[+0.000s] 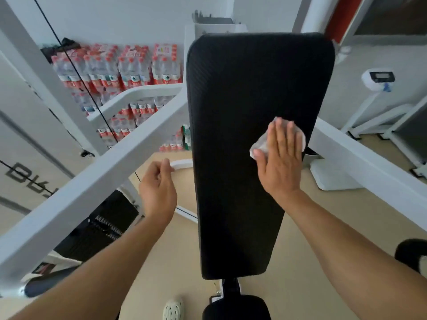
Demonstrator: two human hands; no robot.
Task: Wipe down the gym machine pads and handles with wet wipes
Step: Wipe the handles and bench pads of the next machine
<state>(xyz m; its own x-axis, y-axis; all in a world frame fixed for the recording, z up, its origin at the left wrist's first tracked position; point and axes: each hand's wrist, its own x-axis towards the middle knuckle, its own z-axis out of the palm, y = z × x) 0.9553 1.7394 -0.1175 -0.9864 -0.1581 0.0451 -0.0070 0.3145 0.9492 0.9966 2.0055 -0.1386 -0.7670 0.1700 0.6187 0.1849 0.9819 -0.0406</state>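
1. One long black textured vinyl back pad (245, 146), largest thing in view, running away from the camera with its long axis up and down the frame, between two sloping white steel frame beams (97, 176).
2. Stacked behind at left: shrink-wrapped packs of red-capped water bottles (129, 65) against the wall.
3. Right hand (280, 162) laid flat on the pad's right half, a little above its middle, fingers straight and pointing up the pad; grip fully open, pressing rather than clasping.
4. Left hand (158, 188) off the pad, just beside its left edge, fingers loosely curled, nothing visibly held.
5. Small crumpled white wet wipe (261, 144) trapped under the right palm and fingers, edges showing at the fingertips and by the thumb.
6. Judged next: strokes along the long axis, with bare pad lying both above and below the wipe and across to the left; right hand nearer, already on it.
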